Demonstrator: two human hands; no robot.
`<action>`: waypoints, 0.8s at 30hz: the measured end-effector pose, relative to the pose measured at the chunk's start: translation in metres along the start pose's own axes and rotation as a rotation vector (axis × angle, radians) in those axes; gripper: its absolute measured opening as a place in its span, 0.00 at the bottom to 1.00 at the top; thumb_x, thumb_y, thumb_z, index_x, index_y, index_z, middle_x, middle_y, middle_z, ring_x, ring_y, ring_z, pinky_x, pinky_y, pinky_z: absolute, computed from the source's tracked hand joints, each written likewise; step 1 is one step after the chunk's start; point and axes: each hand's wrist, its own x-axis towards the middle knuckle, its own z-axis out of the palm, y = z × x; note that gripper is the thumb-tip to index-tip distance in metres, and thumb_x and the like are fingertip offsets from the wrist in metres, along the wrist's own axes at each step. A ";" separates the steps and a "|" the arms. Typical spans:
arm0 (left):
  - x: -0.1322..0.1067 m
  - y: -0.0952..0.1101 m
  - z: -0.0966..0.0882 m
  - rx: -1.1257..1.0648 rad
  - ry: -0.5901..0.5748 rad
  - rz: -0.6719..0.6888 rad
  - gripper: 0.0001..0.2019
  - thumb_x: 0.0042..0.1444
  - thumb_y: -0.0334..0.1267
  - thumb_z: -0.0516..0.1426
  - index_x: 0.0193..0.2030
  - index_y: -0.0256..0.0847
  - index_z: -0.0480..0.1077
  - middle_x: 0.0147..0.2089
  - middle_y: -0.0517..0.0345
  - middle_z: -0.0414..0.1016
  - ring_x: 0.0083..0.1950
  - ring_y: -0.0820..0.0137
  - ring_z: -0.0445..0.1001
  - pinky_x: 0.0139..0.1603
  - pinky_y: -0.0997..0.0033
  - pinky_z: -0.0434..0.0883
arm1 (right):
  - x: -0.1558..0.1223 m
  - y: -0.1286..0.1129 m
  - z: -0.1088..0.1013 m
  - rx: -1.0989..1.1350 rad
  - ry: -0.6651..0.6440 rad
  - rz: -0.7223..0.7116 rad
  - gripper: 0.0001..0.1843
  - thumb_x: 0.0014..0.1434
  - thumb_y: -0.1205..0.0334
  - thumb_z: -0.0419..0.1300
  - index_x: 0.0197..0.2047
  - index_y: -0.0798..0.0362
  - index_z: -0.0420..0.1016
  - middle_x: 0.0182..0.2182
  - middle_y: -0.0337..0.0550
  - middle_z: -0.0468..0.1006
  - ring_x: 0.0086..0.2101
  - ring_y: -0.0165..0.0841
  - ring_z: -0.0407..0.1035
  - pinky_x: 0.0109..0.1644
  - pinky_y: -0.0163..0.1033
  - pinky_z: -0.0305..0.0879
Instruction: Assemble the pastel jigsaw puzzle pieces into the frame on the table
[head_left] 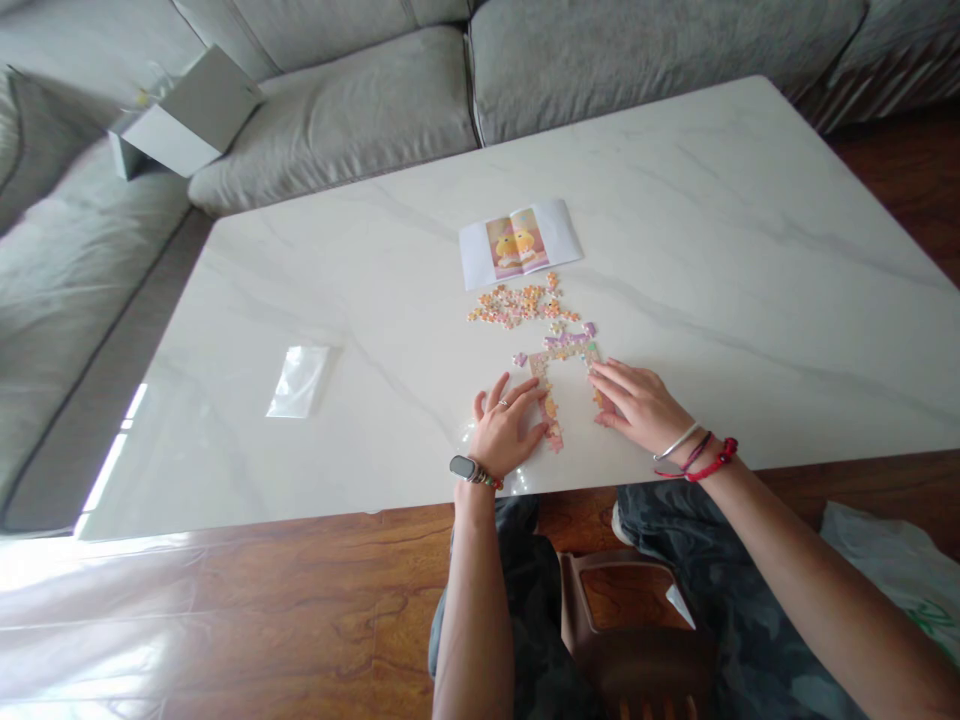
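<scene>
Jigsaw border sits between the open, empty, palm-down left hand and right hand.

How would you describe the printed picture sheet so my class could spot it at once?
On the white marble table, look past the loose jigsaw pieces. The paper sheet lies beyond them, and unlike the clear plastic bag off to the left, it carries a printed yellow figure.
</scene>
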 end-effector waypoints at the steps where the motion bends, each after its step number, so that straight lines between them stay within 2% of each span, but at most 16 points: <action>1: 0.000 0.000 0.000 -0.007 0.004 -0.002 0.20 0.52 0.45 0.50 0.53 0.53 0.57 0.59 0.60 0.57 0.63 0.59 0.41 0.57 0.45 0.43 | 0.000 0.000 0.001 0.007 -0.010 0.008 0.23 0.54 0.57 0.51 0.53 0.56 0.60 0.54 0.51 0.61 0.54 0.41 0.52 0.53 0.49 0.52; 5: 0.001 0.003 -0.002 -0.044 0.064 -0.018 0.20 0.53 0.44 0.48 0.55 0.51 0.56 0.58 0.58 0.58 0.62 0.61 0.46 0.57 0.47 0.45 | 0.002 0.001 0.001 0.061 -0.002 0.052 0.22 0.55 0.57 0.51 0.52 0.54 0.61 0.53 0.49 0.62 0.54 0.40 0.52 0.54 0.50 0.52; 9: 0.008 -0.001 -0.017 -0.100 0.193 -0.077 0.23 0.53 0.43 0.49 0.57 0.48 0.53 0.59 0.55 0.56 0.62 0.64 0.48 0.57 0.53 0.51 | 0.021 0.016 -0.018 0.140 0.145 0.083 0.21 0.57 0.59 0.48 0.53 0.54 0.60 0.51 0.49 0.64 0.54 0.36 0.55 0.54 0.45 0.57; 12: 0.032 -0.017 -0.034 -0.118 0.310 -0.149 0.23 0.54 0.42 0.48 0.58 0.49 0.51 0.60 0.55 0.54 0.63 0.63 0.47 0.56 0.51 0.53 | 0.056 0.042 -0.039 0.143 0.282 0.075 0.21 0.57 0.60 0.47 0.54 0.52 0.58 0.50 0.47 0.66 0.53 0.35 0.56 0.54 0.45 0.59; 16: 0.070 -0.035 -0.067 -0.094 0.402 -0.152 0.23 0.54 0.42 0.48 0.57 0.49 0.52 0.60 0.56 0.55 0.63 0.62 0.46 0.57 0.50 0.53 | 0.101 0.069 -0.060 0.094 0.388 0.071 0.21 0.56 0.59 0.48 0.52 0.54 0.60 0.49 0.49 0.66 0.52 0.37 0.57 0.54 0.47 0.58; 20: 0.086 -0.043 -0.086 -0.071 0.436 -0.153 0.22 0.53 0.44 0.49 0.56 0.48 0.53 0.60 0.56 0.55 0.63 0.61 0.46 0.57 0.50 0.53 | 0.119 0.073 -0.057 0.086 0.395 0.066 0.20 0.56 0.58 0.48 0.52 0.54 0.60 0.49 0.50 0.66 0.52 0.37 0.57 0.54 0.47 0.59; 24: 0.086 -0.051 -0.085 -0.055 0.419 -0.180 0.22 0.53 0.44 0.49 0.56 0.48 0.54 0.60 0.57 0.56 0.63 0.61 0.46 0.57 0.50 0.54 | 0.121 0.070 -0.045 0.085 0.372 0.053 0.20 0.56 0.58 0.48 0.51 0.53 0.61 0.49 0.50 0.67 0.51 0.37 0.59 0.53 0.47 0.60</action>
